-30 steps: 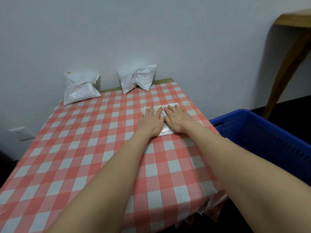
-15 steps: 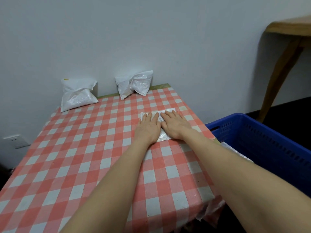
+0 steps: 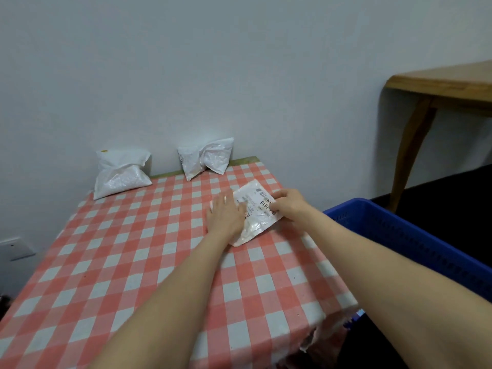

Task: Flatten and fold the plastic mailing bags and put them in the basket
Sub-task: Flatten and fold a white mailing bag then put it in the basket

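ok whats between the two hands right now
In the head view, the white mailing bag, label up, spans the gap between left hand and right hand; both touch it.

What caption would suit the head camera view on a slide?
Left hand presses a mailing bag flat on the checked table while right hand grips its edge beside a blue basket.

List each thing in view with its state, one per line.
labelled mailing bag: flat on the table, label up
left hand: fingers straight, pressing the bag
right hand: gripping the bag's right edge
left puffy bag: unflattened
right puffy bag: unflattened
blue basket: beside the table, contents unseen
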Demonstrator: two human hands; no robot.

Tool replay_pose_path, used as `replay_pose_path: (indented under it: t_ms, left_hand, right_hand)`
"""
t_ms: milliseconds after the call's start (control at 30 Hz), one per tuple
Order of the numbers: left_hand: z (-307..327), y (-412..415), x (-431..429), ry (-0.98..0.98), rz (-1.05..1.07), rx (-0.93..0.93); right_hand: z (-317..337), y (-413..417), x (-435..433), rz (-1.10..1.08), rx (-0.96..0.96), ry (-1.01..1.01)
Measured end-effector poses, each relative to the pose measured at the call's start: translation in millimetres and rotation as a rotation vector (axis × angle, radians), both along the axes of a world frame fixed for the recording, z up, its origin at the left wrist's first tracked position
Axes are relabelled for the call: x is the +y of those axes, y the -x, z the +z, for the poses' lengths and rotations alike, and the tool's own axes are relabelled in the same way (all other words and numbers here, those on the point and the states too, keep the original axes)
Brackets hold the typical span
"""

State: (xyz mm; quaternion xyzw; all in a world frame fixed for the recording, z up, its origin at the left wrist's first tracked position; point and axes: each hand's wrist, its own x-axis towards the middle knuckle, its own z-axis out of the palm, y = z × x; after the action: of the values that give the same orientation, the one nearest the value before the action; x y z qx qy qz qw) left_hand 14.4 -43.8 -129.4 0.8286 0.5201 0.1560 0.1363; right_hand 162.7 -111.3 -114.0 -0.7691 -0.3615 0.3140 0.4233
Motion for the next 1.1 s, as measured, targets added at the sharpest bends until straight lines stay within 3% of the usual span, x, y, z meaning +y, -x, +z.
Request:
replay_pose_path:
  t_ms: [67,167,233,300,400,533,633,700,800,967,1100]
  left_hand:
    - [14.7,8.3,7.9,-0.003,0.083,-0.117]
    - [32.7,22.5,21.0,0.284,0.075,-0.415]
    - [36.8,28.6,20.4,0.405,0.055,-0.584]
    - [35.5,27.6,19.1,0.288,0.119,-0.609]
    - [24.7,21.5,13.3,0.218,0.280,-0.646]
    - [6.2,15.9,2.2,0.253,0.312,-0.490]
    - [-1.2,18.5,-6.9,0.094,0.288,-0.173]
    - [-1.6,20.3,-10.5,0.028,0.275,-0.054]
    - [0.2,21.6,-7.3,-0.036,0.235,0.002]
    - [0.0,19.4,4.0,-0.213,0.004,-0.024]
    - [-7.2,8.4,-3.2,-0.129,-0.210,0.101]
  right_hand:
    - [19.7,-1.4,-4.5,0.043,0.174,-0.097]
    - [39.3,-6.0,-3.9,0.103,0.229,-0.165]
    - [44.0,-3.0,0.5,-0.006,0.267,-0.282]
    - [39.8,-1.0,3.7,-0.116,0.289,-0.338]
    - [24.8,11.3,0.0,0.005,0.207,-0.189]
    - [-3.8,18.0,3.4,0.033,-0.223,0.020]
    - [-9.4,21.0,-1.4,0.035,-0.553,0.188]
    - [-12.4,22.9,-2.2,0.045,-0.688,0.243]
    - [-11.7,22.5,0.6,0.049,-0.773,0.263]
    - [-7.3,17.8,0.1,0.227,-0.882,0.025]
    - [-13.5,25.9,6.6,0.441,-0.907,0.141]
